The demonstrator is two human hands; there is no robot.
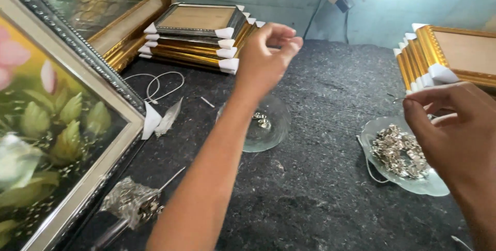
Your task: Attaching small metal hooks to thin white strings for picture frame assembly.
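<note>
My left hand (266, 54) is raised over the dark felt tabletop (320, 178), its fingers pinched together near a stack of gold picture frames (199, 36); whether it holds anything is not visible. My right hand (454, 132) hovers above a clear glass dish (429, 184) filled with several small silver metal clips (400, 153). Its thumb and forefinger pinch a tiny metal piece (395, 97). A second glass dish (266, 132) with a few clips lies under my left forearm.
A large framed flower painting (46, 127) leans at the left. Another stack of gold frames (454, 57) with white corner guards stands at the right. A plastic bag of hardware (129, 202), a wire loop (160, 85) and white corner pieces (151, 119) lie on the felt.
</note>
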